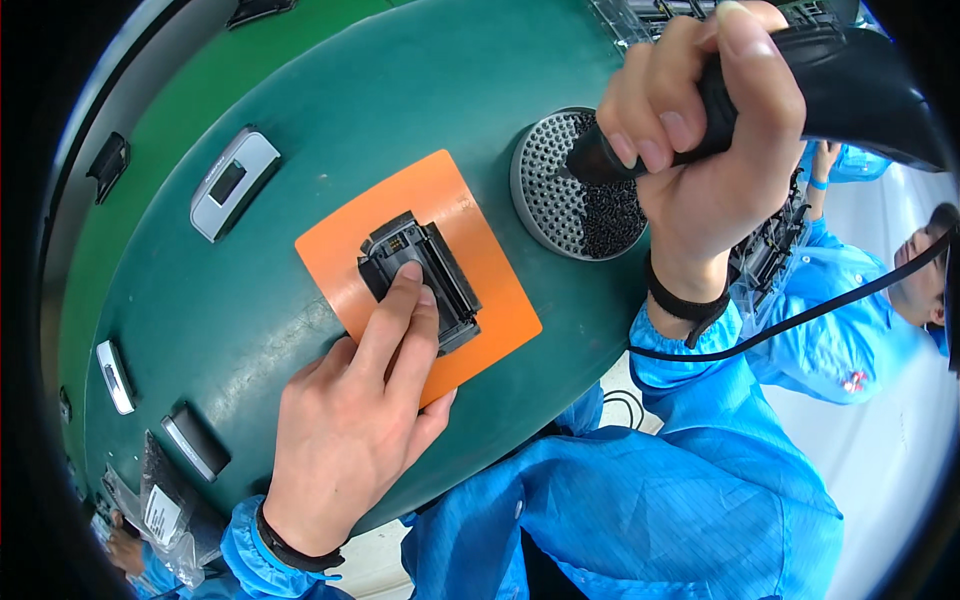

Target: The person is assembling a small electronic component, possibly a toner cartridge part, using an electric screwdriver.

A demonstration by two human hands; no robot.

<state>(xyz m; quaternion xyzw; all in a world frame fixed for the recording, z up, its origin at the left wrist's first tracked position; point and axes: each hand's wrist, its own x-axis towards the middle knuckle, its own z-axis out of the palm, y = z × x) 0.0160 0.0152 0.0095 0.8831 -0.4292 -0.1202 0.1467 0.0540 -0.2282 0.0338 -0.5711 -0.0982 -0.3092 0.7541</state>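
Note:
A black plastic housing [447,287] with small gold contacts lies on an orange mat [505,310]. My left hand [350,430] presses its index and middle fingers together on the housing and holds it down, with the thumb over the mat's near edge. High on the right, my right hand [710,130] is wrapped round a black electric screwdriver [840,95]. Its tip points down at a round grey screw tray [545,165] with rows of holes. Black screws [612,215] are heaped on the tray's right side. Whether a screw sits on the tip cannot be made out.
On the green table [330,120] stand a silver-grey device [235,183], a small white device [115,377] and a dark one [195,442]. A clear plastic bag [165,510] lies lower left. The cable [790,330] crosses by my right wrist. A co-worker [830,310] sits at right, beside black parts [765,255].

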